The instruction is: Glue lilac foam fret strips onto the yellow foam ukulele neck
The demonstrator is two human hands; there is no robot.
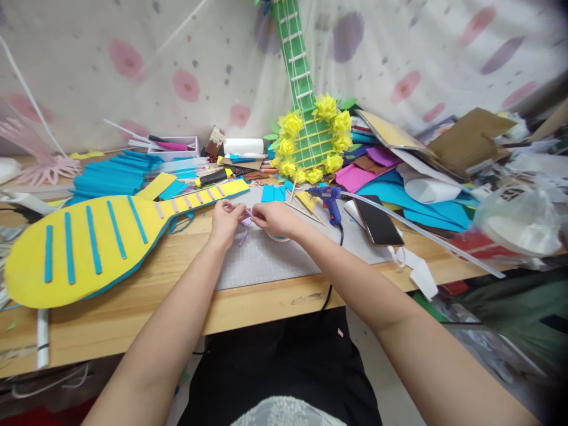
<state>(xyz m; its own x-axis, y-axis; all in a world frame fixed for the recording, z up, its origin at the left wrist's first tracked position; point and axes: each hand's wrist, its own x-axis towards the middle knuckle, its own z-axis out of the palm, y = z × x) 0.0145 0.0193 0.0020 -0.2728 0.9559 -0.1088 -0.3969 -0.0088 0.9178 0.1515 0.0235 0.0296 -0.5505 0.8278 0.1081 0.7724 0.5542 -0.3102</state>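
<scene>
Over the grey cutting mat (pixel 284 263), my left hand (pixel 227 219) and my right hand (pixel 274 219) meet, fingers pinched on a small purple paper strip (pixel 249 213). Another purple strip (pixel 244 238) lies on the mat just below them. Under my right hand is a round white object, mostly hidden. To the left lies a yellow paper guitar (pixel 80 248) with blue bars on its body and purple strips across its neck. A blue glue gun (pixel 329 204) with a long clear glue stick rests right of my right hand.
A green guitar (pixel 306 106) with yellow flowers leans at the back. A black phone (pixel 378 220) lies on the mat's right side. Blue crepe paper (pixel 110 174), thin wooden sticks (pixel 305 213), coloured sheets (pixel 412 198) and a plastic bag (pixel 510 219) crowd the table. The glue gun's cord hangs over the front edge.
</scene>
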